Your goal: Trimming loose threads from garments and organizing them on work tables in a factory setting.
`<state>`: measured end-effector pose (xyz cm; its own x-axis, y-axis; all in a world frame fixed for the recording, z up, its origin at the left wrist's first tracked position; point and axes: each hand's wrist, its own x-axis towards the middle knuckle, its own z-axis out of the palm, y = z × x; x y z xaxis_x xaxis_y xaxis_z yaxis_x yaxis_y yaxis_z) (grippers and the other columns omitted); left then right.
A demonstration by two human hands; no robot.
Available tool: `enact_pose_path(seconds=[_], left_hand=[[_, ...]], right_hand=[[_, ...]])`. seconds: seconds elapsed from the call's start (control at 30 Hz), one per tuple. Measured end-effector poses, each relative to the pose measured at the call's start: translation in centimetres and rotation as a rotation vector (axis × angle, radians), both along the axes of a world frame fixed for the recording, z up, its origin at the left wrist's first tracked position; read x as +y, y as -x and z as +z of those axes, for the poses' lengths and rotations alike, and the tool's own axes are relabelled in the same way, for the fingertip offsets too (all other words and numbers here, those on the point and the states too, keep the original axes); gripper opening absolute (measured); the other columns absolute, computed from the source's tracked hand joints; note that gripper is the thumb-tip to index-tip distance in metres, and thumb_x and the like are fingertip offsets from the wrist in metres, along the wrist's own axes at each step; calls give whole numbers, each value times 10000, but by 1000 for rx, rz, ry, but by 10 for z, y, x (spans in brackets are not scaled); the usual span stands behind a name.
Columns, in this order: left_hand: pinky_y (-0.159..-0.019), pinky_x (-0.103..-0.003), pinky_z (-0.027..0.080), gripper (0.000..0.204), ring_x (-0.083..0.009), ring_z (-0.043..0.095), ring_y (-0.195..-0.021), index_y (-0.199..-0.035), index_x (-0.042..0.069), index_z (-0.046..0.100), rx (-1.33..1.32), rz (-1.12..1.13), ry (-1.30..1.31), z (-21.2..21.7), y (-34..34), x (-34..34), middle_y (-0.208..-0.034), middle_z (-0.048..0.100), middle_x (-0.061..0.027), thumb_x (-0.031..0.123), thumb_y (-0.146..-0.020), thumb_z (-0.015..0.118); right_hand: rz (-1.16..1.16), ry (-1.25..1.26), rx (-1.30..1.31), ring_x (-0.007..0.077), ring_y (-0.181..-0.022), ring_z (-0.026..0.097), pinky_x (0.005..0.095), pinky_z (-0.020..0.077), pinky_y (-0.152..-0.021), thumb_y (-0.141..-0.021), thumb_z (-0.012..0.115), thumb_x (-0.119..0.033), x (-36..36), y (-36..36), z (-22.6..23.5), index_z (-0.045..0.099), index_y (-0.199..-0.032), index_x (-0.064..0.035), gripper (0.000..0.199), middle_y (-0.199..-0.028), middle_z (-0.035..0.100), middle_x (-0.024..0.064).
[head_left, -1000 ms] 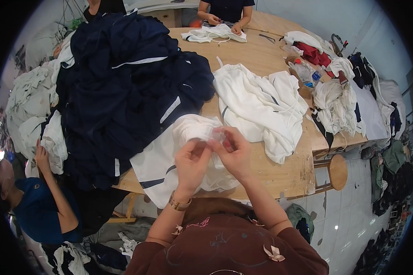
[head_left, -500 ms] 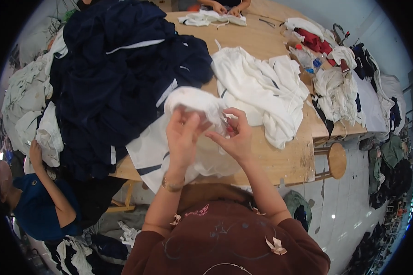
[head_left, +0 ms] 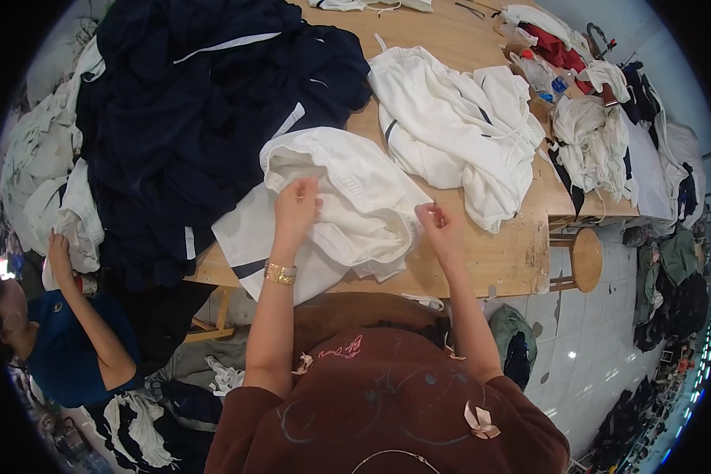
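Note:
A white elastic-waist garment point(head_left: 347, 170) lies on the near table edge, its gathered band spread into a wide opening. Over that opening is my left hand point(head_left: 296, 209), fingers closed on a fold of the cloth. My right hand point(head_left: 442, 229) is closed at the band's right edge, its fingertips meeting the fabric there. A tiny metallic glint shows at those fingertips, too small to name. From beneath the band, a white panel with a navy stripe point(head_left: 245, 237) reaches toward the lower left.
A big heap of navy garments point(head_left: 205, 150) fills the table's left side. White garments point(head_left: 458, 126) with drawstrings lie beyond my right hand. A co-worker's arm point(head_left: 95, 316) reaches to pale cloth at far left. A round wooden stool point(head_left: 586, 261) stands right of the table point(head_left: 482, 265).
The white garment was bunched up between my hands; now it lies lower and spread, its band opened. My hands have moved apart, the right one outward. The view has shifted somewhat.

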<state>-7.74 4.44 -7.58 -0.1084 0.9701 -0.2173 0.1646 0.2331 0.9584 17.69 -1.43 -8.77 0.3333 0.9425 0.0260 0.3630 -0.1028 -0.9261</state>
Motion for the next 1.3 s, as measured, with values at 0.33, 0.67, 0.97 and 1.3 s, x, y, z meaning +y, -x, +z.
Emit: enact_pose_path(seconds=[0.33, 0.67, 0.97, 1.3], left_hand=[[-571, -324, 465, 268, -212, 621, -619, -753, -16, 600, 362, -88, -93, -13, -25, 17, -685, 640, -126, 244, -817, 608], [-523, -198, 422, 151, -50, 519, -565, -919, -15, 652, 105, 207, -380, 36, 40, -7, -681, 618, -12, 96, -842, 585], [-727, -312, 425, 175, -204, 544, -844, -828, 62, 666, 794, 193, -612, 53, 32, -30, -774, 612, -64, 182, -713, 721], [-662, -349, 419, 274, -255, 499, -749, -915, 77, 595, 601, -568, -663, 27, -64, -80, -767, 511, -70, 133, -674, 713]], right_hand=[[129, 13, -126, 130, -486, 512, 282, 400, -473, -752, 691, -277, -9, 21, -19, 616, -871, -9, 303, -588, 573, 67], [88, 15, -114, 115, -478, 498, 263, 397, -470, -771, 663, -212, -8, 16, -21, 608, -852, -6, 227, -584, 576, 68], [64, 38, 40, 66, -501, 447, 235, 349, -471, -782, 658, -179, -4, 7, -40, 601, -851, 15, 214, -577, 554, 20], [-130, 62, 1225, 149, -850, 576, 312, 462, -737, -890, 567, -217, -6, 10, 17, 577, -1046, -98, 196, -969, 610, 4]])
